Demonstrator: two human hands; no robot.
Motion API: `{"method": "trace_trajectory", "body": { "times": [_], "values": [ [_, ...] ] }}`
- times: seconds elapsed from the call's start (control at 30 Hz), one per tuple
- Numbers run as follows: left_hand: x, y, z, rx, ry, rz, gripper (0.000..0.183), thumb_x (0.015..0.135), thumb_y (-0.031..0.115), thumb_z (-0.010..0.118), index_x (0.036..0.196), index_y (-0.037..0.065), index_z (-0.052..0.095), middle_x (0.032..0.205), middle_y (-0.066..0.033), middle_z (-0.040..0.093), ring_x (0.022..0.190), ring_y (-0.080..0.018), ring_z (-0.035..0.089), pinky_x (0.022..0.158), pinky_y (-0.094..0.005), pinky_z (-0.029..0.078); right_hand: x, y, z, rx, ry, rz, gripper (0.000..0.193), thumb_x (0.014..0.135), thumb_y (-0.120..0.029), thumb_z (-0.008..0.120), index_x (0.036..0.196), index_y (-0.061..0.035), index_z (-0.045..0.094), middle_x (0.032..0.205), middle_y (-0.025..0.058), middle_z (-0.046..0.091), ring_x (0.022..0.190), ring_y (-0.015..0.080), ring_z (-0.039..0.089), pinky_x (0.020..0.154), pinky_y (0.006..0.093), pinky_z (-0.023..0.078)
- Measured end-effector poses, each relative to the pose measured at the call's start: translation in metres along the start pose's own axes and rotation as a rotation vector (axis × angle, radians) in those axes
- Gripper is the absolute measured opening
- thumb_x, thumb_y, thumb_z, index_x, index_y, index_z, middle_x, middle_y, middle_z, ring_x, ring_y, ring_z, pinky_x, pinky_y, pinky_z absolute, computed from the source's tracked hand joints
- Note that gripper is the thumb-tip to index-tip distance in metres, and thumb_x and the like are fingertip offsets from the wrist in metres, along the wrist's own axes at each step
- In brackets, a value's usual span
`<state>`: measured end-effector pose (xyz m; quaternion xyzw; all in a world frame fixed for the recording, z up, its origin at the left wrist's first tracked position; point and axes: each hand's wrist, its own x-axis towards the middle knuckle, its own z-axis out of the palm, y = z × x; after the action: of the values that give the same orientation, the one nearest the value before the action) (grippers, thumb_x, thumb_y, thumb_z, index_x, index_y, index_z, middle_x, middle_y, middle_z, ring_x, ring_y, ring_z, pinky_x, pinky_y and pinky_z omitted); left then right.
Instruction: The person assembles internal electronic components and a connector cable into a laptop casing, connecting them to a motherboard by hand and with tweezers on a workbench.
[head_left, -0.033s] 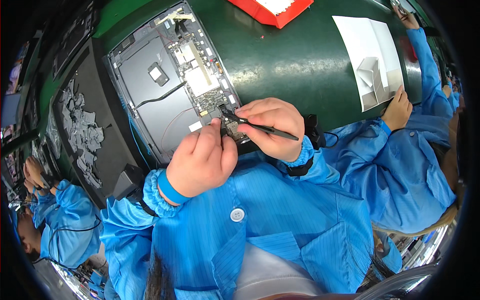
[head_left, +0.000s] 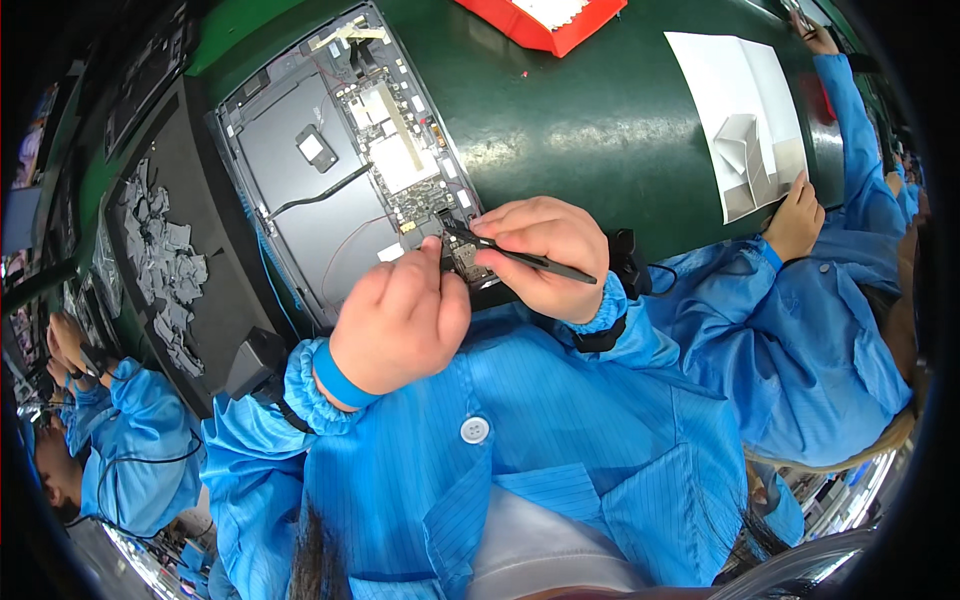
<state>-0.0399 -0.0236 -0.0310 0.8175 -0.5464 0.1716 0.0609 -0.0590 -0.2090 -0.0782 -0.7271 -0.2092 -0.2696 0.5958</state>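
Note:
An opened grey laptop chassis [head_left: 300, 100] lies at a slant in front of me, its circuit board [head_left: 425, 195] showing along the right side. My right hand [head_left: 550, 255] grips black tweezers [head_left: 535, 262], whose tips touch or hover at the board's near end. My left hand [head_left: 400, 320] is closed, fingers curled, its fingertips against the board beside those tips. Whatever those fingertips pinch, if anything, is hidden. A small dark block with a white label [head_left: 316, 148] rests on the chassis, and a black cable [head_left: 320, 190] runs from the board across it.
Left of the chassis, a dark tray [head_left: 215, 210] carries a heap of torn grey pieces [head_left: 165, 250]. A red bin [head_left: 560, 35] with white contents stands at the back of the green table [head_left: 570, 120]. At right, a co-worker's hand [head_left: 797, 220] touches folded white paper [head_left: 715, 90]. Another person sits at left.
My left hand has shifted very slightly left and its fingers have bunched closer together. The right hand and tweezers look unmoved.

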Motion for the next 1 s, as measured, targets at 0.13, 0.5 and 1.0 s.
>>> {"method": "trace_trajectory", "body": {
  "times": [0.13, 0.5, 1.0],
  "values": [
    [0.001, -0.011, -0.003, -0.163, 0.003, -0.096, 0.017, 0.064, 0.008, 0.06, 0.079, 0.0, 0.059, 0.094, -0.0149, 0.064, 0.084, -0.0237, 0.06, 0.064, -0.0303, 0.047, 0.0, -0.002, 0.0, -0.022, -0.033, -0.055, 0.03, 0.058, 0.003, 0.077, 0.079, -0.0008, 0.055, 0.078, 0.0141, 0.063, 0.071, 0.0269, 0.065, 0.059, 0.0325, 0.053],
    [0.002, -0.005, 0.004, -0.184, -0.007, -0.061, 0.019, 0.065, 0.007, 0.061, 0.083, 0.0, 0.058, 0.1, -0.0166, 0.063, 0.088, -0.0269, 0.061, 0.064, -0.031, 0.048, -0.001, -0.003, -0.002, -0.125, -0.094, -0.129, 0.029, 0.059, 0.003, 0.076, 0.077, 0.0004, 0.054, 0.077, 0.0138, 0.062, 0.071, 0.0273, 0.065, 0.06, 0.0324, 0.053],
    [-0.008, -0.004, 0.003, -0.172, -0.024, -0.032, 0.012, 0.067, 0.009, 0.059, 0.076, 0.001, 0.057, 0.094, -0.0173, 0.063, 0.094, -0.029, 0.06, 0.066, -0.0317, 0.051, -0.007, 0.0, 0.0, -0.042, -0.056, -0.051, 0.028, 0.059, 0.006, 0.075, 0.078, 0.0028, 0.055, 0.083, 0.0179, 0.063, 0.077, 0.0303, 0.065, 0.064, 0.0335, 0.053]
  ]
}}
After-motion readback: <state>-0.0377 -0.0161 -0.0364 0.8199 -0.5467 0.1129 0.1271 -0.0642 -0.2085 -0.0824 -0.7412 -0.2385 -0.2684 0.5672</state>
